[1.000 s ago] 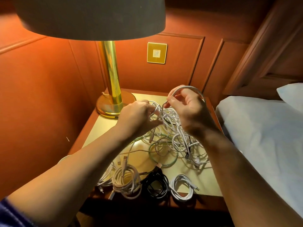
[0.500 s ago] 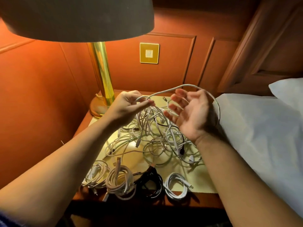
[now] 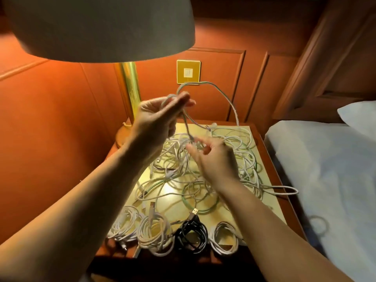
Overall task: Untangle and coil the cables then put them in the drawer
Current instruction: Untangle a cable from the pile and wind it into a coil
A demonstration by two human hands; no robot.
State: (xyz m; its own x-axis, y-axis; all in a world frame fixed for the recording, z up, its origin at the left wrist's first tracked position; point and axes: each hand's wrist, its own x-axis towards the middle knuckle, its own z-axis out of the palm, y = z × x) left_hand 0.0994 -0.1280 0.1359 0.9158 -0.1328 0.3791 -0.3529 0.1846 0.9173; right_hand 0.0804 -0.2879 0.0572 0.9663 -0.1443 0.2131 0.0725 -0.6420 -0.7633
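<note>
Four coils (image 3: 175,236) finished along near counter (image 3: 270,208) edge: three white, one black. Left hand (image 3: 156,119) raised, grip pinching a pale cable (image 3: 227,98) looped upward. Right hand (image 3: 213,159) lower, fingers curled over the same strand, apparently pinching. Large tangle (image 3: 234,159) left on counter, thin, mostly white. Drawer unseen; stowing pending.

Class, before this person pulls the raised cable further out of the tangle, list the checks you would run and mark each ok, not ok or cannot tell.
1. Left hand grips the raised cable: ok.
2. Right hand holds the strand at the tangle: cannot tell, blurred.
3. Raised cable free of the tangle: not ok, it runs back into it.
4. Coiled cables kept apart at the front edge: ok.
5. Lamp clear of the loop: ok.
6. Drawer open: cannot tell, not visible.
</note>
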